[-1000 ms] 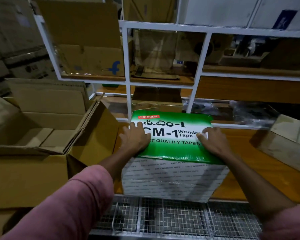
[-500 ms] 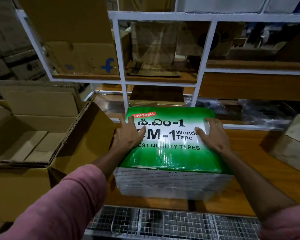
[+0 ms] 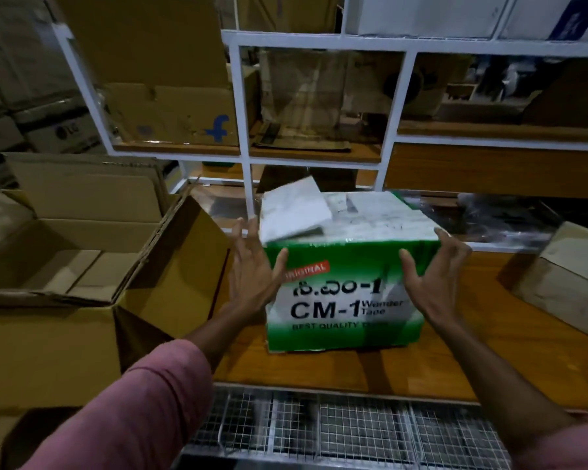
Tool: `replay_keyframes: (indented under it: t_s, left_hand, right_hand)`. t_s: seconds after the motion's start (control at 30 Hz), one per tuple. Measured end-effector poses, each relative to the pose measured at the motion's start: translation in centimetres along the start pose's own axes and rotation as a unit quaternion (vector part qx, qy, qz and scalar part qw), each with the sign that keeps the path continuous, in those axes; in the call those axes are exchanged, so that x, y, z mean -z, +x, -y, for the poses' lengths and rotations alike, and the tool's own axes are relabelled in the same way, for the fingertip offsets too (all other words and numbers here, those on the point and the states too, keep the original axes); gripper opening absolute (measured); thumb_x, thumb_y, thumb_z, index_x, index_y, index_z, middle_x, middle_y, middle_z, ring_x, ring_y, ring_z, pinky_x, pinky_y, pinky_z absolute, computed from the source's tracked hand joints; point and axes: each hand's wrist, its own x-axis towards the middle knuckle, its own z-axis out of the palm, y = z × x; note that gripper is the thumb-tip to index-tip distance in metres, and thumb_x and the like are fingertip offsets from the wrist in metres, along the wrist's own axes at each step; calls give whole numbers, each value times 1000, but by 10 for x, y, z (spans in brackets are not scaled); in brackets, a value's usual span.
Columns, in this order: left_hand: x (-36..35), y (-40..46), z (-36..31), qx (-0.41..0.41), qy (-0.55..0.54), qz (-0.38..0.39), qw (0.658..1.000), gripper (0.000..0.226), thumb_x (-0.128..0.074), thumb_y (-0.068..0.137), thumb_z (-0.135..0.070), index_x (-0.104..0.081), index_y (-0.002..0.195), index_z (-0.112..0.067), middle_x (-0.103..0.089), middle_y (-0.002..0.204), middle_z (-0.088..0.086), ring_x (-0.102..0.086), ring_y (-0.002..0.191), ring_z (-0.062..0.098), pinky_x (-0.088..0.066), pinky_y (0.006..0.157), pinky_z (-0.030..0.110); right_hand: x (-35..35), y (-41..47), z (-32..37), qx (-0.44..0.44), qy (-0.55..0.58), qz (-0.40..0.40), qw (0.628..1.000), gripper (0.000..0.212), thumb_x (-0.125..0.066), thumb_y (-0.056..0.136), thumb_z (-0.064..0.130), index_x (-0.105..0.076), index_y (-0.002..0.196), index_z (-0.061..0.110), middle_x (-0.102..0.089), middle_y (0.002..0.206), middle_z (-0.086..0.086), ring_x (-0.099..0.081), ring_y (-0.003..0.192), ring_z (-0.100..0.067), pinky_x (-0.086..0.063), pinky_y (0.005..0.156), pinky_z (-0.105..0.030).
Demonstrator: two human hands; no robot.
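We see the tape carton (image 3: 347,300) standing on the wooden bench (image 3: 472,334). Its glossy green-and-white printed face is toward us, with a red "ORIGINAL" tag, a line of script and "CM-1 Wonder Tape" in black. Its top is white, and a white flap (image 3: 292,215) at the top's left end stands lifted and tilted. Our left hand (image 3: 255,276) and right hand (image 3: 435,276) flank the carton, with each thumb on the printed face.

Warehouse packing station: stacked cartons (image 3: 31,79), white shelving (image 3: 241,106), open box (image 3: 82,252).
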Motion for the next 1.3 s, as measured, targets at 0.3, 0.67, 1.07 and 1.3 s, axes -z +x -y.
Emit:
replay_keyframes:
  t_s: [0.3, 0.67, 1.07, 1.3]
  left_hand:
    - [16, -25, -21, 13, 86, 202, 976, 67, -33, 104, -62, -30, 159, -23, -16, 170, 5, -20, 150, 38, -28, 116, 64]
    - [-18, -11, -74, 43, 200, 192, 960, 61, -38, 102, -53, -37, 153, -20, -22, 168, 10, -12, 154, 40, -6, 118, 71]
    - [-24, 35, -16, -5, 200, 168, 965, 78, -21, 89, -65, -29, 156, -24, -33, 163, -1, -19, 153, 28, -17, 117, 65]
    - [-33, 59, -18, 74, 214, 207, 952, 77, -22, 93, -68, -14, 161, -32, -13, 171, 0, -3, 152, 48, -13, 116, 71]
  right_hand:
    - [15, -21, 18, 2, -176, 162, 971, 72, -27, 90, 71, -65, 126, 21, -56, 131, -12, -49, 123, -32, -35, 103, -51]
    - [17, -11, 44, 81, -295, 248, 919, 101, -2, 79, 82, -52, 146, 26, -57, 141, -14, -56, 124, -32, -36, 107, -48]
    - [-15, 46, 3, 18, -243, 269, 932, 60, -44, 100, 62, -45, 150, 29, -42, 157, -9, -33, 144, -36, -22, 115, -63]
    - [-37, 70, -22, -43, -203, 324, 923, 85, -19, 89, 83, -21, 160, 37, -6, 172, 2, -18, 153, -43, -15, 116, -73]
